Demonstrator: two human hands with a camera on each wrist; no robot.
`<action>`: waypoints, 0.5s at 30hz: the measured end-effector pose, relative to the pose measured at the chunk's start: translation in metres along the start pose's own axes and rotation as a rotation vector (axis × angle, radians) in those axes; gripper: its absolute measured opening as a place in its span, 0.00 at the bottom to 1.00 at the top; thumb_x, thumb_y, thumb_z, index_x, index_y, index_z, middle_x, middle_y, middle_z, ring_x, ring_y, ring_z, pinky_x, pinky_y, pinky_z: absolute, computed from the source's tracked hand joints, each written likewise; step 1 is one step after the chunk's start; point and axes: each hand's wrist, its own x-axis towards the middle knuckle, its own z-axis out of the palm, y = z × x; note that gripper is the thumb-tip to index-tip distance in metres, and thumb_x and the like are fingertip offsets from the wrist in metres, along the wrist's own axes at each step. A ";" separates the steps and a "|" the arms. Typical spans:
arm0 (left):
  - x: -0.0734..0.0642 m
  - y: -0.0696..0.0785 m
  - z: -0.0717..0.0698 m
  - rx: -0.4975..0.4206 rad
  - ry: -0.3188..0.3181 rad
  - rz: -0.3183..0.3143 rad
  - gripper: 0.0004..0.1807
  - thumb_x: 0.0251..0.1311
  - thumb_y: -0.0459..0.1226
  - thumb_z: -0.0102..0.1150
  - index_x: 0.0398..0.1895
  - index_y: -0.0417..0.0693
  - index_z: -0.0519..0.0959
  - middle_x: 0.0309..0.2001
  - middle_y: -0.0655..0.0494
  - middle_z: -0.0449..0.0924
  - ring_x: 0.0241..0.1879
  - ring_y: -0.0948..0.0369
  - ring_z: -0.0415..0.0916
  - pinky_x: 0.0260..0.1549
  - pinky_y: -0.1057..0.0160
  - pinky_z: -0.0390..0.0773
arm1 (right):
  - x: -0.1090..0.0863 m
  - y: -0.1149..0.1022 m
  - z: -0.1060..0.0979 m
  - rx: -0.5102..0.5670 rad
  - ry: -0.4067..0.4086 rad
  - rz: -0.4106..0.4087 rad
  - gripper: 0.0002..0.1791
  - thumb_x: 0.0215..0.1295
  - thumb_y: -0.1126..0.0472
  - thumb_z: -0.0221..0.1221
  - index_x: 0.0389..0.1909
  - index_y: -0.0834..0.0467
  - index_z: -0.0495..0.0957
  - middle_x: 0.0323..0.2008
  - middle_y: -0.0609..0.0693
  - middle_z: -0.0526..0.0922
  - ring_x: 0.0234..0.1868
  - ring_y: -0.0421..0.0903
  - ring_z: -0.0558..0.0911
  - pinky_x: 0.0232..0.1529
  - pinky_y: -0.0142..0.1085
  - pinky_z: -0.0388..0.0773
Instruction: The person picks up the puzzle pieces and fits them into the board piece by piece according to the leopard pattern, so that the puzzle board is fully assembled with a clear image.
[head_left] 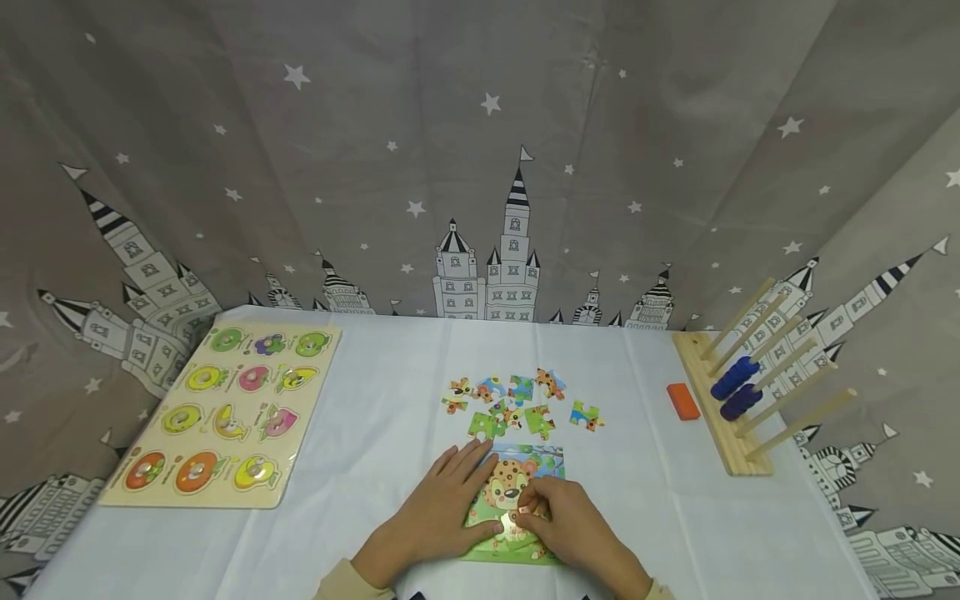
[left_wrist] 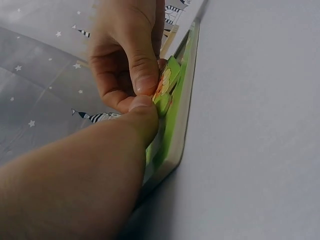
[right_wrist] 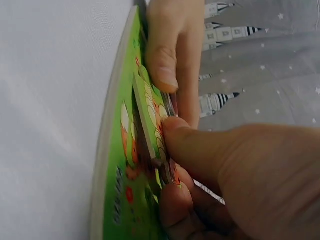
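A leopard jigsaw puzzle board (head_left: 546,460) lies on the white table in front of me. My left hand (head_left: 444,507) rests over its left edge, fingers extended and thumb stretched across the lower part. From the other side, my right hand (head_left: 573,521) pinches a green and orange jigsaw piece (right_wrist: 150,107) between thumb and fingers. One side of that piece is tilted up from the board in the right wrist view. The left thumb (left_wrist: 144,107) is close beside the right thumb in the left wrist view. Fingers hide part of the leopard picture.
Several loose jigsaw pieces (head_left: 538,421) lie behind the board. A wooden fruit puzzle (head_left: 309,417) is at the left. On the right stand a wooden peg rack (head_left: 712,417) with blue beads (head_left: 735,379) and, beside it, an orange block (head_left: 682,402). A grey castle-print curtain (head_left: 360,125) hangs behind.
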 end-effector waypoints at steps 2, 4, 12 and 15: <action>0.000 0.000 0.001 0.004 0.007 0.002 0.49 0.66 0.69 0.49 0.80 0.48 0.60 0.82 0.50 0.54 0.81 0.51 0.51 0.76 0.44 0.60 | 0.000 -0.001 0.002 0.001 0.017 -0.004 0.07 0.61 0.57 0.72 0.32 0.52 0.82 0.27 0.39 0.81 0.25 0.28 0.73 0.26 0.26 0.74; 0.000 0.000 0.001 0.001 0.012 0.004 0.49 0.66 0.69 0.49 0.80 0.48 0.60 0.82 0.50 0.54 0.81 0.51 0.52 0.76 0.44 0.60 | 0.000 -0.001 0.004 -0.007 0.022 -0.003 0.08 0.59 0.58 0.73 0.31 0.53 0.82 0.25 0.39 0.80 0.24 0.28 0.72 0.25 0.26 0.74; 0.001 -0.001 0.002 0.001 0.010 0.002 0.50 0.66 0.70 0.48 0.80 0.48 0.59 0.82 0.50 0.53 0.81 0.51 0.51 0.76 0.44 0.59 | -0.001 -0.004 0.004 -0.055 -0.019 0.027 0.12 0.55 0.55 0.75 0.31 0.52 0.81 0.26 0.39 0.77 0.23 0.29 0.70 0.25 0.26 0.71; 0.000 -0.001 0.002 -0.003 0.004 -0.002 0.49 0.66 0.69 0.48 0.80 0.48 0.59 0.82 0.50 0.53 0.81 0.50 0.51 0.76 0.44 0.59 | -0.002 -0.007 0.005 -0.069 -0.024 0.027 0.13 0.54 0.55 0.76 0.31 0.52 0.80 0.25 0.40 0.76 0.23 0.29 0.69 0.25 0.26 0.70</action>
